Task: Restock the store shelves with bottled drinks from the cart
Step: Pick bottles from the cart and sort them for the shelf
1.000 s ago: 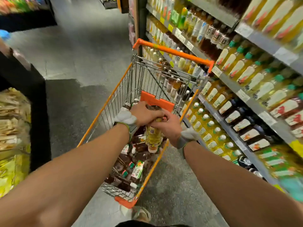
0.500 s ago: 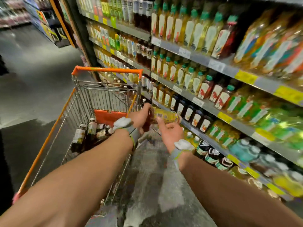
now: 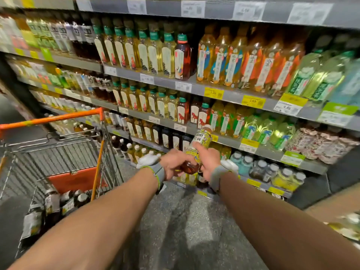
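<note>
Yellow-labelled bottle (image 3: pixel 201 142), just one: your left hand (image 3: pixel 175 162) and right hand (image 3: pixel 209 164) both grip it, partly hiding its base; cap blurred.

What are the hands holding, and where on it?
A yellow-labelled bottle: the left hand grips its base, the right hand holds its lower body.

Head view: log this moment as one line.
yellow-labelled plastic bottle of amber drink: tilted, cap toward grey store shelves | left hand: grips base | right hand: holds body | orange-handled wire cart: left, bottles inside
</note>
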